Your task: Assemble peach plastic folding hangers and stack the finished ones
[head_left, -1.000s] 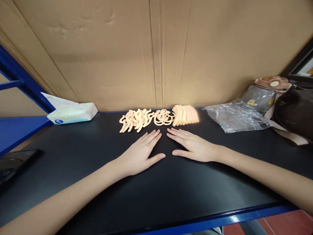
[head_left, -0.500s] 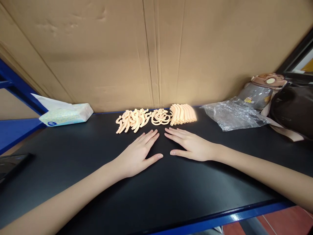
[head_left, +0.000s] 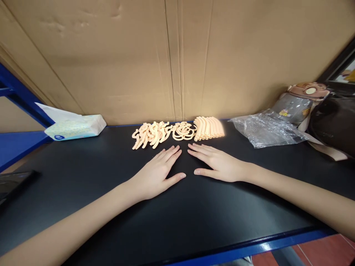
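Observation:
My left hand [head_left: 158, 171] lies flat, palm down, on the black tabletop [head_left: 177, 218], fingers stretched out and holding nothing. My right hand [head_left: 219, 162] rests flat beside it, fingers also stretched out and empty. Just beyond the fingertips sits a row of peach-coloured plastic parts: a heap of hook-shaped pieces [head_left: 149, 133] on the left, several rings [head_left: 183, 131] in the middle, and a neat stack of curved strips [head_left: 209, 128] on the right. Neither hand touches these parts.
A tissue pack [head_left: 74, 126] lies at the back left, a dark phone [head_left: 13, 181] at the left edge. A crumpled clear plastic bag [head_left: 266, 129], a grey bottle with a pink lid [head_left: 299, 101] and a dark bag [head_left: 334, 125] sit at the right. Cardboard [head_left: 177, 59] backs the table.
Both hands stay flat in the same place. Only the camera view has shifted slightly.

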`<state>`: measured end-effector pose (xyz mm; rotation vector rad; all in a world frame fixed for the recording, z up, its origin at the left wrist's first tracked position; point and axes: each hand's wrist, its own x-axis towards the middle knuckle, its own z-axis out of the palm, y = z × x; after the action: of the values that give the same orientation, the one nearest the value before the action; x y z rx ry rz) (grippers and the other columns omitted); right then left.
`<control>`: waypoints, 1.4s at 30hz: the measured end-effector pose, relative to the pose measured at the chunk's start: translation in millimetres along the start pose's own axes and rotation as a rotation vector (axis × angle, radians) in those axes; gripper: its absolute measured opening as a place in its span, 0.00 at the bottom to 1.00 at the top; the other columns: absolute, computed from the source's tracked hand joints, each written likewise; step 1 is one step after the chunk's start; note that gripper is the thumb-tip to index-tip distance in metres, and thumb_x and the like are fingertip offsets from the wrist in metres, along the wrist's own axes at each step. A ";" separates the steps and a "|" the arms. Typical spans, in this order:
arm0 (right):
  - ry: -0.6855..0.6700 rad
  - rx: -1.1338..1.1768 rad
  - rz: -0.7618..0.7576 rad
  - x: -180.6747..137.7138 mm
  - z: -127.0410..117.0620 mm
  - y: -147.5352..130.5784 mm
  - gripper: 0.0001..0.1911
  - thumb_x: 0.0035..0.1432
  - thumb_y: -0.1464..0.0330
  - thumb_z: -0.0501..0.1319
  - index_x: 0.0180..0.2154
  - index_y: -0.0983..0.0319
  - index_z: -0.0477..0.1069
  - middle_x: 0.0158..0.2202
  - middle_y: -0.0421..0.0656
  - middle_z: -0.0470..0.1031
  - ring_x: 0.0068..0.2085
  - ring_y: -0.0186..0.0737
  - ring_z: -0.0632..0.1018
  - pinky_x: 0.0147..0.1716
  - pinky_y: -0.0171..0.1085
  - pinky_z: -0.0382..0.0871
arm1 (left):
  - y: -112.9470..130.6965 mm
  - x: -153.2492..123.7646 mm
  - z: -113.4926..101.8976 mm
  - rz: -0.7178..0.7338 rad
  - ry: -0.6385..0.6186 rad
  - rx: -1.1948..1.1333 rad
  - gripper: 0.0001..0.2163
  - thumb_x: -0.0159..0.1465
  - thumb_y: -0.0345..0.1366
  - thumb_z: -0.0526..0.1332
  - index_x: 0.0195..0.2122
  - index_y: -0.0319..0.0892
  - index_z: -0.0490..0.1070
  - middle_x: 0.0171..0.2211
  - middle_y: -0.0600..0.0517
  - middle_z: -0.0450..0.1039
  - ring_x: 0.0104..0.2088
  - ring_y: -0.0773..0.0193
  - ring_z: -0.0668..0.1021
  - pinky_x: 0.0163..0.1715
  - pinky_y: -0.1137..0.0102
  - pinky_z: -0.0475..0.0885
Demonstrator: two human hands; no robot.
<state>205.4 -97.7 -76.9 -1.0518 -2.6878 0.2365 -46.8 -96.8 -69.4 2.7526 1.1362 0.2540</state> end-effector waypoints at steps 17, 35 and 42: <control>-0.019 -0.013 0.004 0.5 -0.7 -0.2 0.37 0.65 0.49 0.48 0.65 0.67 0.51 0.67 0.53 0.47 0.68 0.49 0.51 0.65 0.53 0.49 | 0.2 0.6 -0.3 -0.009 -0.047 0.043 0.34 0.68 0.56 0.45 0.67 0.36 0.49 0.68 0.42 0.46 0.67 0.54 0.52 0.65 0.55 0.50; -0.040 -0.016 0.013 0.7 -0.4 0.5 0.38 0.65 0.49 0.47 0.65 0.68 0.51 0.68 0.52 0.46 0.68 0.49 0.50 0.65 0.51 0.47 | 0.3 0.5 -0.6 0.001 -0.039 0.036 0.33 0.68 0.55 0.46 0.66 0.36 0.49 0.68 0.41 0.47 0.67 0.50 0.53 0.64 0.53 0.52; -0.030 -0.005 0.011 0.5 -0.3 0.7 0.38 0.65 0.49 0.48 0.65 0.68 0.51 0.68 0.52 0.47 0.68 0.49 0.50 0.65 0.52 0.48 | -0.4 -0.4 -1.0 -0.003 -0.061 0.056 0.34 0.68 0.55 0.44 0.67 0.35 0.48 0.68 0.41 0.45 0.67 0.51 0.52 0.64 0.53 0.51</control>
<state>205.6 -96.9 -76.8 -1.0728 -2.7116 0.2496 -47.6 -96.8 -68.6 2.7865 1.1488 0.1393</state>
